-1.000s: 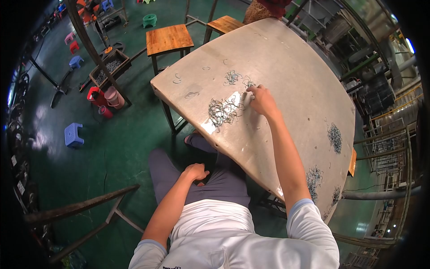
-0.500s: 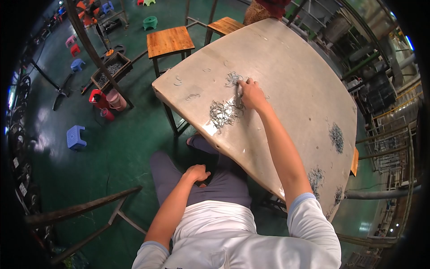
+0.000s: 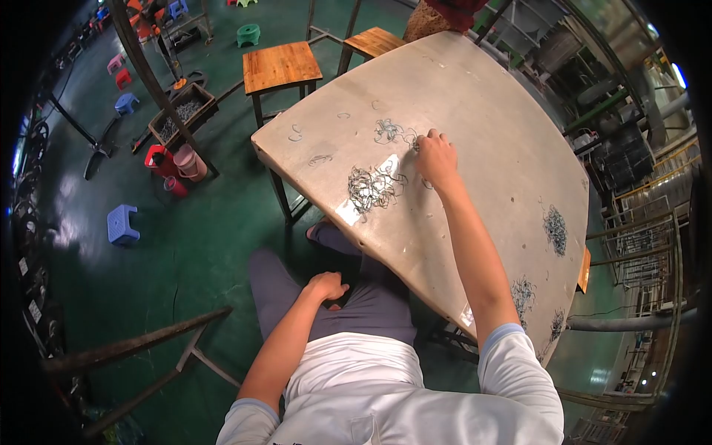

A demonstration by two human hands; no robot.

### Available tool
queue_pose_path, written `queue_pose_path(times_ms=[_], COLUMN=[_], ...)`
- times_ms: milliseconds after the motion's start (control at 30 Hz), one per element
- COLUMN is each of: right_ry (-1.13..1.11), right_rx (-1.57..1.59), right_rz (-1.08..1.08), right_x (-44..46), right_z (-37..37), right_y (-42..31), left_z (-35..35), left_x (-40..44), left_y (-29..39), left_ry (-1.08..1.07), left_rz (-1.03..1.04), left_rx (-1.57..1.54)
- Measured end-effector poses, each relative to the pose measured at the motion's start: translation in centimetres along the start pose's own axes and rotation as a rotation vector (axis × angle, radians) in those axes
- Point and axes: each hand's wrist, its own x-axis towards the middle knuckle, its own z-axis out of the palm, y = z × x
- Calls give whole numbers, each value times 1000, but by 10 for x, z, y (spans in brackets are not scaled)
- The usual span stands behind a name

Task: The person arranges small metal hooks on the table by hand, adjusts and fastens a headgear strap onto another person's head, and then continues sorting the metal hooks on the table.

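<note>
My right hand is low over the pale tabletop, fingers bent downward beside a few thin metal hooks; its fingertips are partly hidden, and what they hold is too small to name. Left of it lies a larger pile of hooks, and a smaller pile sits just beyond. Loose hooks are scattered toward the left edge. My left hand rests on my lap with its fingers curled; whether anything is inside does not show.
More piles of hooks lie on the table's right side. Two wooden stools stand beyond the left edge. A blue stool, a pink bucket and a crate are on the floor. Part of a person is at the far edge.
My right hand went left to the small far pile, then came back right, and some hooks now lie between that pile and my fingers. My left hand has stayed on my lap.
</note>
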Motion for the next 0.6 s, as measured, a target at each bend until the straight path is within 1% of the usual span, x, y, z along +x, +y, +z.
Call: queue_pose_path(times_ms=[67, 167, 267, 367, 467, 567, 600], right_ry=[62, -7, -126, -151, -22, -84, -136], right_rx=[193, 271, -52, -70, 166, 223, 255], right_rz=[-40, -239, -43, 25, -3, -154, -153], right_x=[4, 13, 19, 20, 13, 13, 13], right_z=[4, 18, 15, 11, 7, 13, 11], right_y=[-6, -8, -16, -16, -16, -11, -10], left_z=[-5, -4, -4, -2, -3, -4, -3], left_x=[-6, -6, -7, -5, -6, -4, -3], left_y=[3, 1, -2, -6, -1, 2, 1], left_ry=[-9, -14, -2, 19, 9, -22, -23], left_rz=[-16, -22, -32, -25, -28, -16, -18], left_rx=[-2, 0, -7, -13, -11, 6, 9])
